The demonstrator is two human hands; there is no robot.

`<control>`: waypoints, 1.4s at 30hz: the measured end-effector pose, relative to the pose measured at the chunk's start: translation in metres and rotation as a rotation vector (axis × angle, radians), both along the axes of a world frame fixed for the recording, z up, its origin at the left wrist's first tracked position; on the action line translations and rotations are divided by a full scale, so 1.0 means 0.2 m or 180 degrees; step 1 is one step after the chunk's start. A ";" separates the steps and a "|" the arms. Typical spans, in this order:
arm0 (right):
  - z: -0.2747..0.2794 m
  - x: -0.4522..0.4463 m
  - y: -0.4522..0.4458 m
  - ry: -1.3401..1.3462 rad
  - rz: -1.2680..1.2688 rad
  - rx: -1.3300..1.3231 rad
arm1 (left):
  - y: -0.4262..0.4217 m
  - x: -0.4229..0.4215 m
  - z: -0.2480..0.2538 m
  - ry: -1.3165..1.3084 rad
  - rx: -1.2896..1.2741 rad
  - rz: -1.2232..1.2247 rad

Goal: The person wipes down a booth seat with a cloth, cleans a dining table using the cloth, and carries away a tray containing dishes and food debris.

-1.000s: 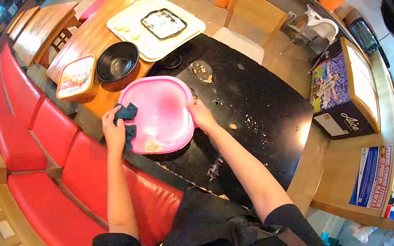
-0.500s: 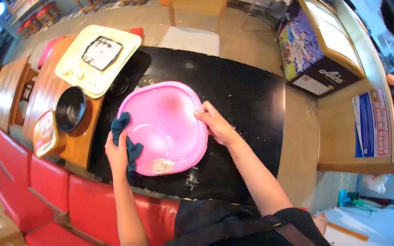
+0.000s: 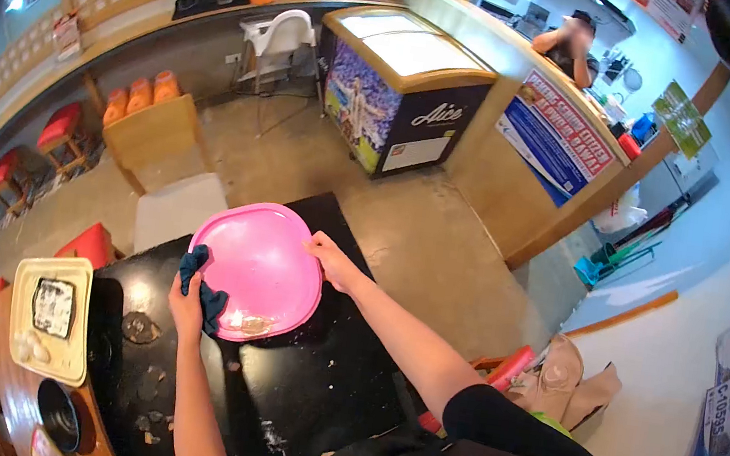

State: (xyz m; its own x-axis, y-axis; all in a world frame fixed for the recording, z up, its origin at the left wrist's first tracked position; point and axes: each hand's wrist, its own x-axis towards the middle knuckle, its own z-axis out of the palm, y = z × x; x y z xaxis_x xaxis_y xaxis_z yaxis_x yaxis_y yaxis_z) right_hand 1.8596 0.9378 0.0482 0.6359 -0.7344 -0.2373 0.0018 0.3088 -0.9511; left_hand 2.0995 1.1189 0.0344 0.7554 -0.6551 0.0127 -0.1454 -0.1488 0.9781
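- From where I stand, the room looks evenly bright, the floor [image 3: 398, 260] warm, the right wall [image 3: 699, 281] cool bluish-white.
- White glare sits on the freezer lid [image 3: 412, 42].
- Soft highlights cross the pink basin [image 3: 253, 269]; a dull sheen, the black table [image 3: 309, 373].
- Edges bend, fisheye-style, into grainy black corners.

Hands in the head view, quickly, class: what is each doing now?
Left hand: holding dark teal cloth against pink basin.
Right hand: gripping the basin's rim.
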 end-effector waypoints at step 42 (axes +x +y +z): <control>-0.18 0.10 -0.26 0.1519 -0.0662 -0.1480 | -0.10 -0.04 0.22 -0.2957 0.1037 -0.0323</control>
